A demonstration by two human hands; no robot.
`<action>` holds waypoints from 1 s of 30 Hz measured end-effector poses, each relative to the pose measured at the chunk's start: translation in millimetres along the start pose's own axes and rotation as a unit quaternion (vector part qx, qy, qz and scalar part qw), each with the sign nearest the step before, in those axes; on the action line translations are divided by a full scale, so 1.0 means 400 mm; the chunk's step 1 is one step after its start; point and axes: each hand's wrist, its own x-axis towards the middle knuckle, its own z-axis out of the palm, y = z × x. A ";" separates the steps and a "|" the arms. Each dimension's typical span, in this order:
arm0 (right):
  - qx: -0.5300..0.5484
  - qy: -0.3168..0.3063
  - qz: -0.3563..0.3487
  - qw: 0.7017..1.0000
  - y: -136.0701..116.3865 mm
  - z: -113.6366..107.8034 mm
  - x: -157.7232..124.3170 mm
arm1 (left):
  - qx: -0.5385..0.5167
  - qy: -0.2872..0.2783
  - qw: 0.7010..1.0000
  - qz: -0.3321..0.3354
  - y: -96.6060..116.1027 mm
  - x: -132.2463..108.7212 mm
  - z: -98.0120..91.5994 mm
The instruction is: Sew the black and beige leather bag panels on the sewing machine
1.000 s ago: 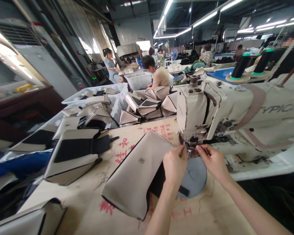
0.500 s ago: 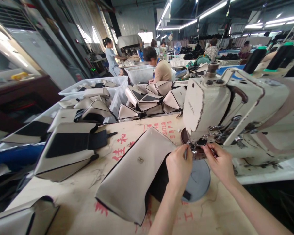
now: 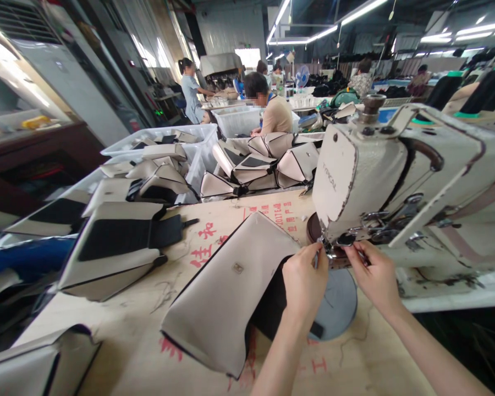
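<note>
A sewing machine (image 3: 355, 170) stands at the right, its needle area low at the front. My left hand (image 3: 306, 280) is closed in a pinch just left of the needle; what lies between its fingertips is too small to tell. To the right of the needle, my right hand (image 3: 375, 275) is closed too, with a small dark, shiny thing partly showing among its fingers. A beige bag (image 3: 226, 297) with black edging and a small metal fitting lies left of my left hand. Its black part (image 3: 270, 300) runs behind that hand, which hides where it ends.
More beige-and-black bags (image 3: 115, 242) lie on the wooden table (image 3: 190, 352) and in white plastic bins (image 3: 196, 170) beyond it. A grey round disc (image 3: 338, 308) sits below the needle. A person (image 3: 276, 113) sits behind the bins, others farther back.
The whole view has shifted slightly, so the machine and both hands appear a little farther right. Both hands keep their pinch beside the needle, and the bag lies as before.
</note>
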 end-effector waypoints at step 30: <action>-0.210 -0.060 -0.150 0.964 -0.025 0.021 0.033 | 0.072 -0.038 0.996 0.025 0.016 0.013 -0.019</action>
